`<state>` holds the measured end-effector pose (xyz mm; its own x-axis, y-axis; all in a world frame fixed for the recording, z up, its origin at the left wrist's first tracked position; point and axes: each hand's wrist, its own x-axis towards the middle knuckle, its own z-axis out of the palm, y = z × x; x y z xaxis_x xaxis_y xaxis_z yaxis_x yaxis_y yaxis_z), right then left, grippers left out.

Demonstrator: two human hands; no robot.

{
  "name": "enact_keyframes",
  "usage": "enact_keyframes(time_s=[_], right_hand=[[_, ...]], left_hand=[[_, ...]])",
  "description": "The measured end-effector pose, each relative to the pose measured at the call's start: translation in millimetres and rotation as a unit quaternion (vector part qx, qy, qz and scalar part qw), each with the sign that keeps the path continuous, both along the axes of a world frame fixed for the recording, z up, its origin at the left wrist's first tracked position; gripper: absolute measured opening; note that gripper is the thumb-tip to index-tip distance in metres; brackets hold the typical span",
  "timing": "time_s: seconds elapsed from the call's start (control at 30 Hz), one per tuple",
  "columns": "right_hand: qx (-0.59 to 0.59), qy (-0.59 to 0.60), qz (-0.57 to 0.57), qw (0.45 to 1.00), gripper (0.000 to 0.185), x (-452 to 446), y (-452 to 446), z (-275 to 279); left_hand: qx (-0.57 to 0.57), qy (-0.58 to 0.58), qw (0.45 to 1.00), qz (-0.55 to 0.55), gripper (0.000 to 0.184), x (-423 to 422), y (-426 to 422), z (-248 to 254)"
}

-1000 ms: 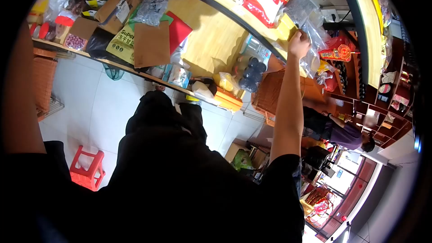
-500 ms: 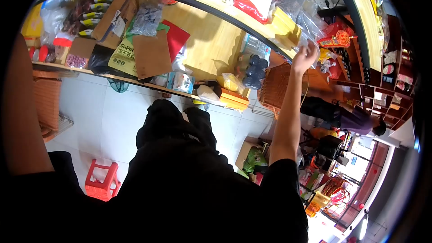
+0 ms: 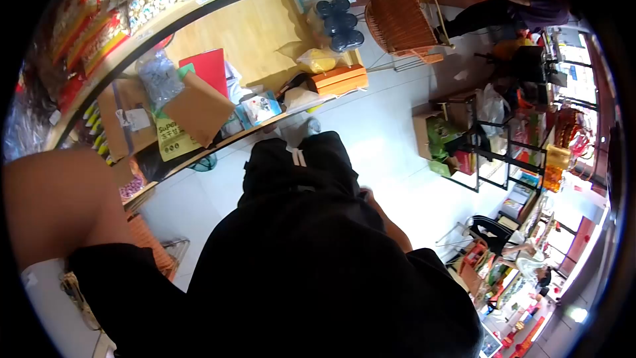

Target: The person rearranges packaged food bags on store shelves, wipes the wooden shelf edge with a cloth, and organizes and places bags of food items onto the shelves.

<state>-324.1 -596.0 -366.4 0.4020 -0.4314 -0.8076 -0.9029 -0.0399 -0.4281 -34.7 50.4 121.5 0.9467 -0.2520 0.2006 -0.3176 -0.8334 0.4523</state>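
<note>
My right hand (image 3: 366, 193) hangs low beside my dark clothing, mostly hidden behind it, so its fingers cannot be made out. On the left, my bent arm rises toward the shelf, but the left hand itself is not visible. In front of me is a wooden shelf (image 3: 228, 23) bearing a brown cardboard piece (image 3: 197, 107), a green-yellow pouch (image 3: 175, 139), a red sheet (image 3: 207, 69) and a crumpled clear plastic bag (image 3: 159, 78). Dark-lidded bottles (image 3: 340, 24) stand near its right end, by an orange box (image 3: 339, 79).
A wicker basket (image 3: 397, 16) stands past the shelf's right end. Further right are a black metal rack (image 3: 493, 152) and a cardboard box with green packages (image 3: 442, 139). One person in dark clothes (image 3: 487, 14) is at the upper right, another person (image 3: 530, 265) at the lower right.
My right hand has left the plastic bag on the upper shelf and dropped beside my body. The view has swung right, and my left arm is now bent.
</note>
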Motion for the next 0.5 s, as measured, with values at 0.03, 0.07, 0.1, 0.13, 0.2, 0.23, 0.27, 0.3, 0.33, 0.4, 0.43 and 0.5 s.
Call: enact_keyframes(time_s=[0.03, 0.07, 0.1, 0.13, 0.2, 0.23, 0.27, 0.3, 0.33, 0.4, 0.43, 0.5], right_hand=[[0.023, 0.057, -0.011, 0.998, 0.021, -32, 1, -13], [0.041, 0.093, -0.005, 0.995, 0.021, -51, 6, -19], [0.055, 0.106, 0.005, 0.993, 0.021, -60, 13, -22], [0.07, 0.111, 0.015, 0.991, 0.022, -61, 18, -27], [0.093, 0.095, 0.03, 0.991, 0.023, -49, 21, -37], [0.103, 0.071, 0.029, 0.992, 0.023, -38, 21, -39], [0.114, 0.043, 0.022, 0.992, 0.024, -24, 17, -41], [0.136, 0.001, 0.011, 0.991, 0.025, -2, 17, -34], [0.16, -0.04, -0.001, 0.986, 0.025, 18, 15, -28], [0.192, -0.106, 0.018, 0.976, 0.036, 56, 18, -4], [0.189, -0.131, 0.014, 0.973, 0.035, 72, 19, 3], [0.199, -0.159, -0.008, 0.967, 0.032, 92, 18, 8]], left_hand=[[0.006, 0.004, 1.0, -0.012, 0.025, 0, -8, 4], [0.011, 0.007, 1.0, -0.025, 0.025, -2, -18, 10], [0.018, 0.011, 0.999, -0.038, 0.025, -5, -28, 16], [0.02, 0.015, 0.998, -0.053, 0.026, -9, -41, 22], [0.023, 0.023, 0.996, -0.082, 0.026, -18, -70, 33], [0.022, 0.028, 0.994, -0.099, 0.026, -23, -85, 39], [0.021, 0.033, 0.992, -0.118, 0.026, -27, -100, 45], [0.03, 0.035, 0.989, -0.141, 0.026, -33, -122, 56], [0.033, 0.037, 0.985, -0.165, 0.027, -40, -140, 66], [0.038, 0.045, 0.976, -0.21, 0.027, -58, -171, 85], [0.037, 0.051, 0.97, -0.234, 0.027, -68, -184, 91], [0.028, 0.059, 0.958, -0.279, 0.028, -87, -208, 106]])
